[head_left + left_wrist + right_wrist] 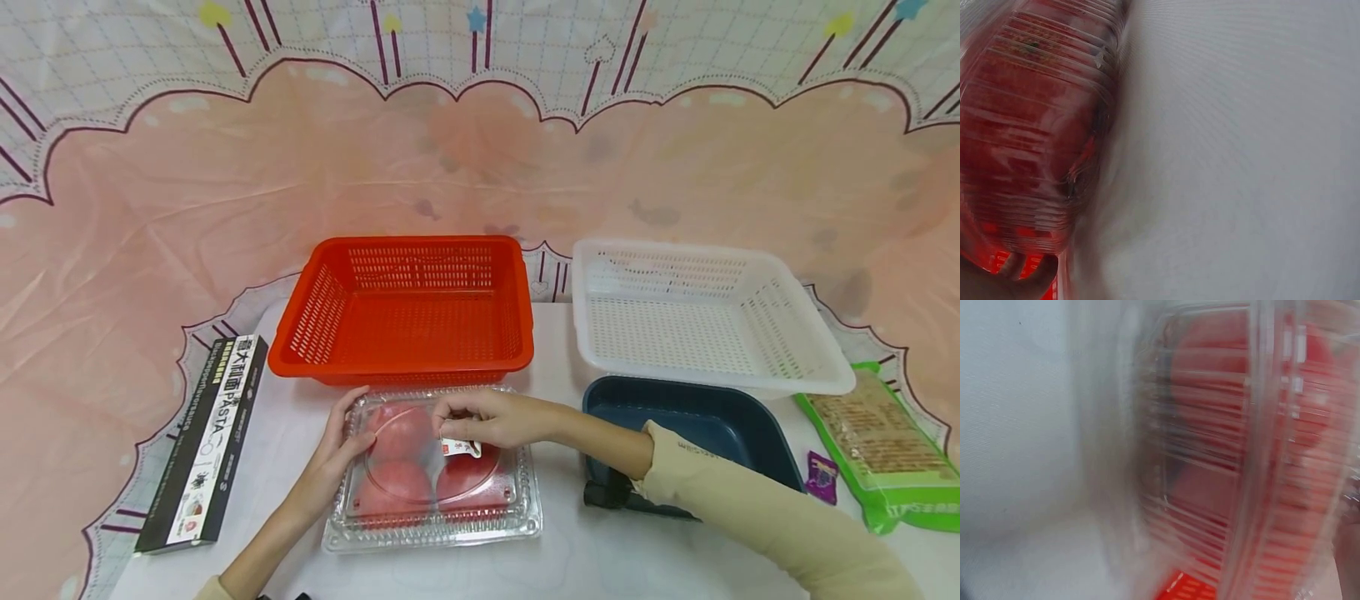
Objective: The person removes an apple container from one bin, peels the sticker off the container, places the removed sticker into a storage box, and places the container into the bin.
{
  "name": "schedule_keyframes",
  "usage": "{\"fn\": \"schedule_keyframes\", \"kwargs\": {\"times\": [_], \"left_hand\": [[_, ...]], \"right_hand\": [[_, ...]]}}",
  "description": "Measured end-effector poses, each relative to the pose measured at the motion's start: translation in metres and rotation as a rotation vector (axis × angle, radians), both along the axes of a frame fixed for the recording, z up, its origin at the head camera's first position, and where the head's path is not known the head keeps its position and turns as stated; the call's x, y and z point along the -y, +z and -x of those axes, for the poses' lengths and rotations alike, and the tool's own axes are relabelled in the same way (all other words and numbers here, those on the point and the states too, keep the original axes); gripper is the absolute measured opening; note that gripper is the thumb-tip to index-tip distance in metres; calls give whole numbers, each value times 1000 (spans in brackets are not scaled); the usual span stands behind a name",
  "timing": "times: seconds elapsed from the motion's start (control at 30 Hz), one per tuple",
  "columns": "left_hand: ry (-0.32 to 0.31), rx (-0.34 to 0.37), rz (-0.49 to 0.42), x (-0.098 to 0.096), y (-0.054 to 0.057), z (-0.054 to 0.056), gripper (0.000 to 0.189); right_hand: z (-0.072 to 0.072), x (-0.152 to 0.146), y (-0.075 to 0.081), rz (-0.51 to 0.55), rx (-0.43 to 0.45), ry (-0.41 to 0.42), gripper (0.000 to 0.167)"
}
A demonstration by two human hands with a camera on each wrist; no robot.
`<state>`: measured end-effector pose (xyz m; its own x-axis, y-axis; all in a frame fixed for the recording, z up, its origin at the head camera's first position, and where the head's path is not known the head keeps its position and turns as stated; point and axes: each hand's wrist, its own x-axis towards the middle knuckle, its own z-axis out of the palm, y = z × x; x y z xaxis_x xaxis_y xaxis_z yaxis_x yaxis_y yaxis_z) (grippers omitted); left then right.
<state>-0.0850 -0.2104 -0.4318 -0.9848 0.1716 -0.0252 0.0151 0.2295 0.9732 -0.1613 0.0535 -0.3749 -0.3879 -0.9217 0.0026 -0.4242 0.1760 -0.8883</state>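
A clear plastic clamshell box [487,533] with several large round red fruits [393,492] inside, apple-like, sits on the table with its lid down. My left hand [335,450] holds the box at its left side, thumb on the lid and fingers at the edge. Above the lid, my right hand [495,417] pinches a small white label [461,448] with red and dark print; whether it still sticks to the lid, I cannot tell. The left wrist view shows curled fingers [1044,272] by the ribbed box wall. Blurred ribbed plastic fills much of the right wrist view.
Behind the box stands a red basket [517,350], with a white basket [795,379] to its right. A dark blue pan [697,400] lies under my right forearm. A black pasta box [206,442] is at left; a purple packet [822,477] and green-edged bag [885,433] at right.
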Motion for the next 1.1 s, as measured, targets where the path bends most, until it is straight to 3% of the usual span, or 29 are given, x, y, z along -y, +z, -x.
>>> {"fn": "schedule_keyframes", "kwargs": {"times": [0.33, 0.57, 0.87, 1.1], "left_hand": [[1, -16, -8, 0, -1, -1, 56], [0, -7, -5, 0, -1, 0, 58], [1, -4, 5, -1, 1, 0, 58], [1, -15, -5, -1, 1, 0, 57]], "right_hand": [[-1, -33, 15, -37, -18, -47, 9], [-6, -84, 14, -119, -15, -126, 10], [-5, -170, -7, -170, -32, -175, 11], [-3, -204, -31, -269, -56, -242, 13]]}}
